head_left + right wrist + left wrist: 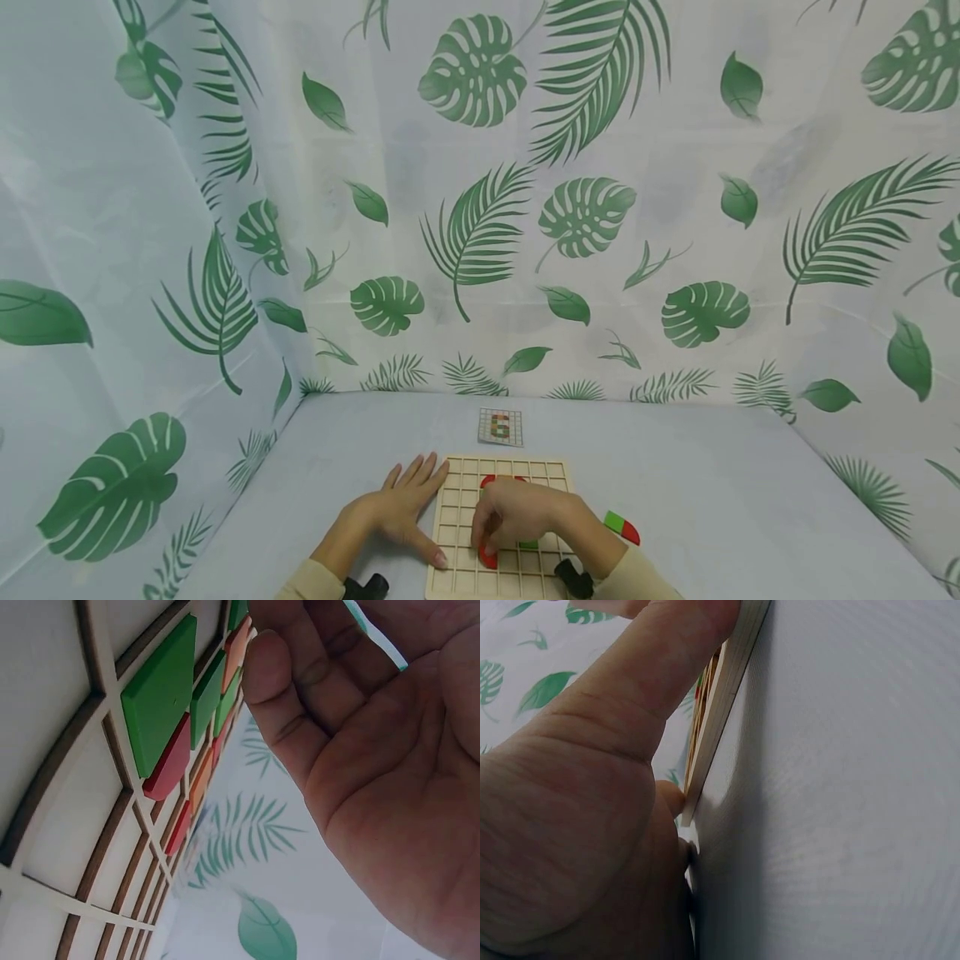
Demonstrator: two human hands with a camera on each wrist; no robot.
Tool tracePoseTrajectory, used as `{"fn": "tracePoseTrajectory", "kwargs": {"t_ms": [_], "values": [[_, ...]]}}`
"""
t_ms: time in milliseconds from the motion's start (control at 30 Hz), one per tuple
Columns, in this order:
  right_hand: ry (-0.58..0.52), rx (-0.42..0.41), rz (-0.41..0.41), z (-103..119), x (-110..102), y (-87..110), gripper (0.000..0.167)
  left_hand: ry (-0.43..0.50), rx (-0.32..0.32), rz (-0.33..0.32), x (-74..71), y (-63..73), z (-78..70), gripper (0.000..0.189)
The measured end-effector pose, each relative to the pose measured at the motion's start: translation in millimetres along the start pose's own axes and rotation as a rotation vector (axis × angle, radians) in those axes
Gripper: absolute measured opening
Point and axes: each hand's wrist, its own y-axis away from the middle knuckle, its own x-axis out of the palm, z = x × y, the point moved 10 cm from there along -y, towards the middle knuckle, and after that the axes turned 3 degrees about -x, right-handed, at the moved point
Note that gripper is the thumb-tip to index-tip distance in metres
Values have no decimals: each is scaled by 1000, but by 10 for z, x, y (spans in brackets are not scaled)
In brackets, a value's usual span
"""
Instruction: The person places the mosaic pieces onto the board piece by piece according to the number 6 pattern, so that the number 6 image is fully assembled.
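A light wooden grid board (pixel 457 577) lies on the table in front of me. My left hand (pixel 393 510) rests along its left edge with fingers spread, the thumb on the near part of that edge. Over the middle of the board, my right hand (pixel 517 510) bends down, thumb and fingertips pinching a red round-cornered tile (pixel 489 560) at a cell. Close to it lies a green square tile (pixel 528 545), partly under the hand. The right wrist view shows green (pixel 161 697), red (pixel 171 761) and orange tiles standing in the cells; the palm covers part of them.
A small card (pixel 500 427) printed with a coloured figure on a grid lies beyond the board. Right of the board are a loose green tile (pixel 614 521) and a red rounded tile (pixel 631 533). Leaf-patterned curtains (pixel 480 242) enclose the table.
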Motion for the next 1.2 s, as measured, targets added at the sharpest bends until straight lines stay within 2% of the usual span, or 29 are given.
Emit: {"fn": "tracePoseTrajectory", "kwargs": {"t_ms": [233, 667, 1100, 1200], "values": [[4, 18, -7, 33, -9, 22, 12, 2, -7, 1, 7, -3, -8, 142], [141, 18, -26, 62, -7, 3, 18, 25, -1, 4, -9, 30, -34, 141], [167, 82, -31, 113, -15, 29, 19, 20, 5, 1, -6, 20, -7, 141], [163, 75, -30, 120, -21, 41, 18, 21, 1, 5, -2, 18, -4, 141]]}}
